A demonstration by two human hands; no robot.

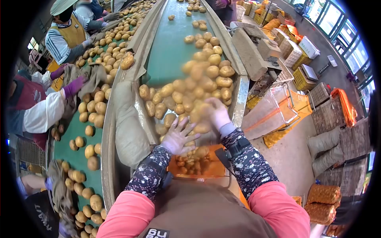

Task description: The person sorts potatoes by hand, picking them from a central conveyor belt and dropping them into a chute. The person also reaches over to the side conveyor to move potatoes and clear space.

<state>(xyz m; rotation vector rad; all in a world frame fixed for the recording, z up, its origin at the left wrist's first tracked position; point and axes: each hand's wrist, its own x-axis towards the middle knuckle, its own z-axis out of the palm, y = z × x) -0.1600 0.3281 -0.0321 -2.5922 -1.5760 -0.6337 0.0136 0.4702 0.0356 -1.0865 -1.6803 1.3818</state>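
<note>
A heap of yellow-brown potatoes (198,85) lies on the green conveyor belt (168,47) in front of me. My left hand (177,135) is spread flat with fingers apart on the potatoes at the belt's near end. My right hand (216,113) rests on the pile a little farther right, fingers curled over potatoes; whether it grips one is unclear. Directly below both hands hangs an orange mesh bag (196,164) with potatoes inside it.
A second belt (75,154) of potatoes runs on the left, where other people in sleeves and gloves (73,85) work. A grey sack (127,127) lies on the metal divider. Crates, baskets and orange bags (293,55) crowd the floor on the right.
</note>
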